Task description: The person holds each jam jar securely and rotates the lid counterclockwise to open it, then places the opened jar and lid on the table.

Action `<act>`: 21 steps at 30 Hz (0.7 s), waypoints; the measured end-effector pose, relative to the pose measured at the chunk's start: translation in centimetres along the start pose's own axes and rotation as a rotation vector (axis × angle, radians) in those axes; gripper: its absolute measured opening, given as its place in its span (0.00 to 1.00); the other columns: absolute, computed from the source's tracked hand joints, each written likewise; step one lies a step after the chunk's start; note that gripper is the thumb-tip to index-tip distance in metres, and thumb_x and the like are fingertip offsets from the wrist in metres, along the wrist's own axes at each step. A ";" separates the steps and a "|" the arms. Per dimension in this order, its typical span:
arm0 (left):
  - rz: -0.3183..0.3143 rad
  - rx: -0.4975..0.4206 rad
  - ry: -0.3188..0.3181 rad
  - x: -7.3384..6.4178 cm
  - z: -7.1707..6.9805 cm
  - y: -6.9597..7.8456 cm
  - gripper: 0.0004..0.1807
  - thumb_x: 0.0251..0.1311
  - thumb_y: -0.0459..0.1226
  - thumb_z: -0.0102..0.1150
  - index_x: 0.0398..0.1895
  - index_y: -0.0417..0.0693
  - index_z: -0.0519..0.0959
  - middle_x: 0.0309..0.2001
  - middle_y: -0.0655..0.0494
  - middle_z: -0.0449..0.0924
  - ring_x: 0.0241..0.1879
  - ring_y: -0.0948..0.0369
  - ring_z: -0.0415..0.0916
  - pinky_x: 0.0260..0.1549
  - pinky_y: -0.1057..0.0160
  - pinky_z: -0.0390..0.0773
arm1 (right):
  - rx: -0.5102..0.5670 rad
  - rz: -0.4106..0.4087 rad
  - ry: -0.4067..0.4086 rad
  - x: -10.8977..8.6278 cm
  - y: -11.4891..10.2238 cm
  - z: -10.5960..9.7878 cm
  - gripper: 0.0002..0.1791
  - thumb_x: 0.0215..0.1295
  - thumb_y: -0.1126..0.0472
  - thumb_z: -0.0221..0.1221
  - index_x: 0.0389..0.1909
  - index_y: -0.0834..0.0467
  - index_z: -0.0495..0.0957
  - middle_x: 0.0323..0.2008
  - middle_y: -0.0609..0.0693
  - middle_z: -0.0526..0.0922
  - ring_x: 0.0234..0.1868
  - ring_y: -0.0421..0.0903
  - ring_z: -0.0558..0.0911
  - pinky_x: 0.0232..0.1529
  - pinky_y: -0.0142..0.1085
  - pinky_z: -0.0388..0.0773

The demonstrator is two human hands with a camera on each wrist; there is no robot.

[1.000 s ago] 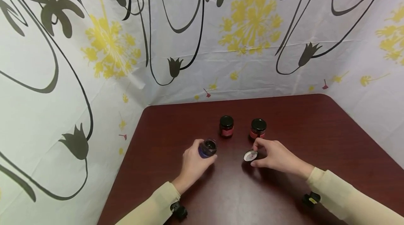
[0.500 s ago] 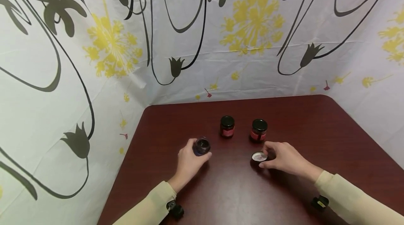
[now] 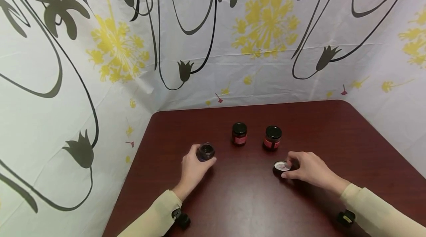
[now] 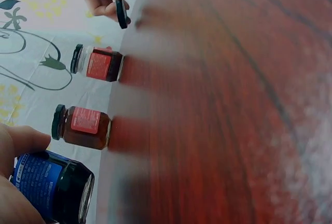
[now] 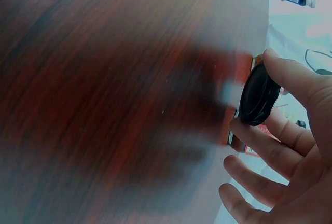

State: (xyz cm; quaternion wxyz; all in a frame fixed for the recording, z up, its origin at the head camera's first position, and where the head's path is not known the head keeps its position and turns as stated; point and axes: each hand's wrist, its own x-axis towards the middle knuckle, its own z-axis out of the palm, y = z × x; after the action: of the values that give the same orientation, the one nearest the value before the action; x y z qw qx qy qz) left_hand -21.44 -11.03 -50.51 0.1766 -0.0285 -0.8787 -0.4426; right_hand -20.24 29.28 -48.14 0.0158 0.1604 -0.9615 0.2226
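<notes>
My left hand (image 3: 194, 168) grips a small glass jar (image 3: 206, 151) round its side. The jar has no lid on it, its open mouth faces up, and its inside looks dark. A blue label (image 4: 44, 180) shows on it in the left wrist view. Farther right, my right hand (image 3: 313, 170) pinches a round black lid (image 3: 281, 166) between thumb and fingers, its white inner face up. The lid's black outer face (image 5: 258, 92) is seen from below in the right wrist view. Whether the jar's base touches the table I cannot tell.
Behind the hands, two lidded jars with red labels stand upright on the dark red table (image 3: 246, 200): one jar (image 3: 239, 134) in the middle, another jar (image 3: 272, 139) to its right. A patterned cloth (image 3: 213, 44) hangs beyond the table's back and side edges.
My left hand has moved left with the jar, which has come more upright. The right hand has carried the lid right and a little nearer to me. The two lidded jars have stayed put.
</notes>
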 end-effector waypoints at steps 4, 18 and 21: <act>-0.004 -0.007 0.011 0.3 -0.2 -0.2 0.32 0.45 0.50 0.80 0.54 0.54 0.77 0.42 0.59 0.84 0.41 0.59 0.82 0.40 0.53 0.79 | -0.021 0.020 0.014 0.0 0.3 -0.2 0.24 0.43 0.35 0.76 0.27 0.42 0.73 0.15 0.38 0.67 0.18 0.37 0.65 0.21 0.34 0.61; -0.045 0.007 0.047 1.5 -0.4 -1.4 0.32 0.44 0.50 0.80 0.53 0.54 0.77 0.43 0.59 0.84 0.42 0.57 0.81 0.42 0.50 0.77 | -0.048 0.049 0.049 -0.7 2.3 -1.1 0.25 0.43 0.33 0.75 0.26 0.44 0.73 0.18 0.40 0.68 0.21 0.38 0.66 0.21 0.35 0.60; -0.058 0.002 0.049 1.7 -0.6 -1.5 0.32 0.44 0.49 0.81 0.53 0.54 0.77 0.43 0.59 0.84 0.42 0.57 0.81 0.42 0.50 0.77 | -0.048 0.062 0.048 -0.9 2.8 -1.2 0.25 0.43 0.34 0.76 0.25 0.44 0.74 0.19 0.40 0.68 0.20 0.39 0.66 0.21 0.34 0.61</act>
State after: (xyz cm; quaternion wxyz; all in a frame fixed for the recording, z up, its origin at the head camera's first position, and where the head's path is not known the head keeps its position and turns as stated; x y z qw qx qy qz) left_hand -23.18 -12.61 -50.76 0.1851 0.0082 -0.8751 -0.4471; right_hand -20.30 32.43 -48.30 0.0358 0.1246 -0.9705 0.2034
